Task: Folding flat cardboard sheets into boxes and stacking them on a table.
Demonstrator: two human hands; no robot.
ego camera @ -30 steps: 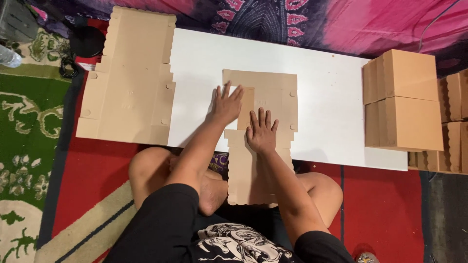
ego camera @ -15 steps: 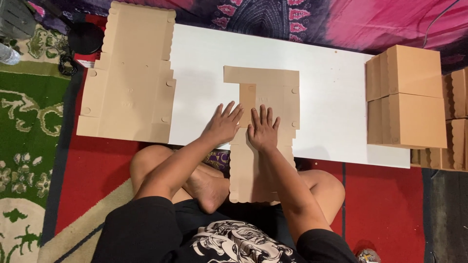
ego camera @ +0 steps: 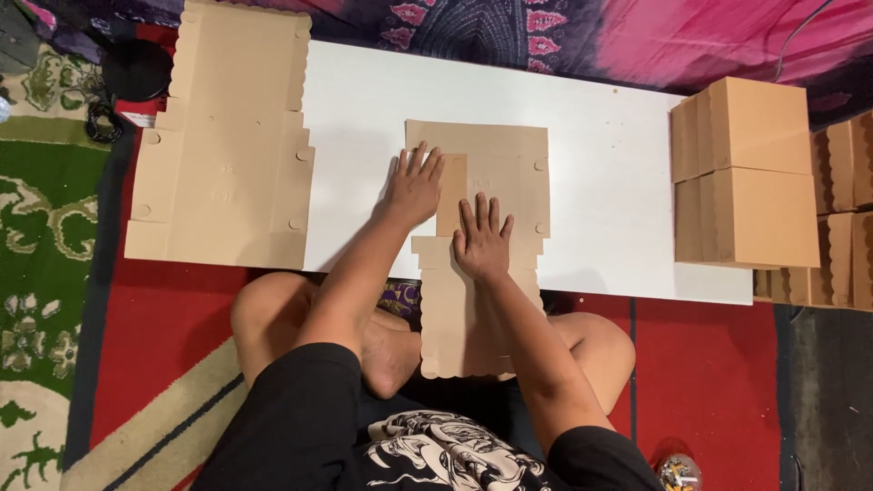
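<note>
Moved: left hand [ego camera: 414, 186] was slid up the flat cardboard blank [ego camera: 486, 173].
Grip: both palms were pressed flat, right hand [ego camera: 482, 241] included; nothing was clasped.
Progress: side flap was folded; the rest was left flat.

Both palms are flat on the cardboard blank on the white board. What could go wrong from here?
The cardboard blank hangs off the white board over the lap, so pressing with the right hand near that edge could bend it in the wrong place. The left hand holds a folded flap; letting go may allow it to spring up. The stack of flat blanks also overhangs the board and might slide off.
</note>
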